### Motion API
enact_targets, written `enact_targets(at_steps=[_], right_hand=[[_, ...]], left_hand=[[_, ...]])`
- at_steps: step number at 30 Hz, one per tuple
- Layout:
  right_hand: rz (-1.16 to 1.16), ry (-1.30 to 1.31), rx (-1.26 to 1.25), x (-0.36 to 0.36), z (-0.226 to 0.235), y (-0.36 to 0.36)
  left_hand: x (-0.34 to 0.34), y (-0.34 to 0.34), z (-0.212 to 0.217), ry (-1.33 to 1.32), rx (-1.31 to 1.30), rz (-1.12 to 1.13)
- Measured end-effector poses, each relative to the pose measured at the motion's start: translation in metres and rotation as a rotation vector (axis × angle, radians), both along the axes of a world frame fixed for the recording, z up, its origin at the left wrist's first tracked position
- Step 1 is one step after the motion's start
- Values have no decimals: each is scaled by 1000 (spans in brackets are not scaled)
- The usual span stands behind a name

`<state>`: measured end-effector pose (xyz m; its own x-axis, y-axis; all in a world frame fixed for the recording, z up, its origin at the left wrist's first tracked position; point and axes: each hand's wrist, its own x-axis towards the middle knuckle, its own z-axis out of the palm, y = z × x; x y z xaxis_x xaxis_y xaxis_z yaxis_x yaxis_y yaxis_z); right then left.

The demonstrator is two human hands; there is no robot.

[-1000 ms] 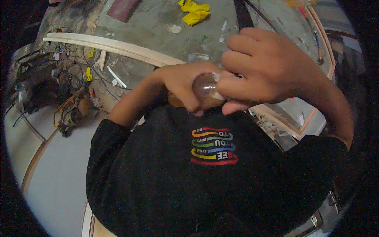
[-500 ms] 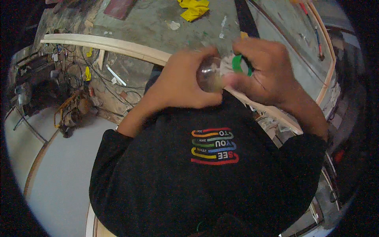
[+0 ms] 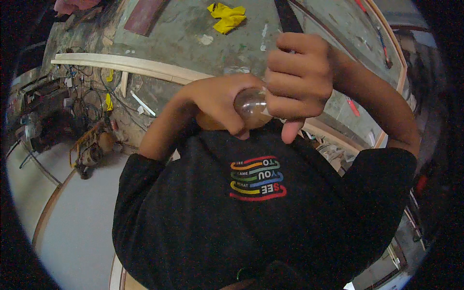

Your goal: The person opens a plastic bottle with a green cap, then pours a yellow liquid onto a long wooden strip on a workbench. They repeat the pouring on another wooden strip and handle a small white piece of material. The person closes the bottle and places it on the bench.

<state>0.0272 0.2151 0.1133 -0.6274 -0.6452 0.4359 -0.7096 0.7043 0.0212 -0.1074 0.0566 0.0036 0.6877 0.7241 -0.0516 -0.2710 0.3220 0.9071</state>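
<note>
Black shirt with a striped coloured chest print fills the lower field. Above it lies a grey, stained surface edged by a pale wooden strip. Left hand curls closed around a clear rounded bottle, held just above the chest. Right hand is fisted shut over the bottle's upper end. A yellow cloth lies well apart.

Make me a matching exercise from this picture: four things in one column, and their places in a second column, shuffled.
Things:
1. clear bottle
2. yellow cloth
3. power tool
4. wooden strip

Places:
A. low at the left, beside the pale board
B. held between both hands, by the chest
C. on the grey floor, top centre
D. running across the upper left

Pairs: 1-B, 2-C, 3-A, 4-D
</note>
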Motion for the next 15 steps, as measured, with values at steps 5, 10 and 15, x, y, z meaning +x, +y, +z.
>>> enact_targets(at_steps=[5,10,15], right_hand=[[-285,26,-121,12,-27,-2],[-1150,-361,-427,8,-56,-27],[-1211,-675,-482,20,-39,-40]], left_hand=[[-7,-13,22,466,90,387],[8,3,25,1239,247,808],[-9,2,25,1144,418,750]])
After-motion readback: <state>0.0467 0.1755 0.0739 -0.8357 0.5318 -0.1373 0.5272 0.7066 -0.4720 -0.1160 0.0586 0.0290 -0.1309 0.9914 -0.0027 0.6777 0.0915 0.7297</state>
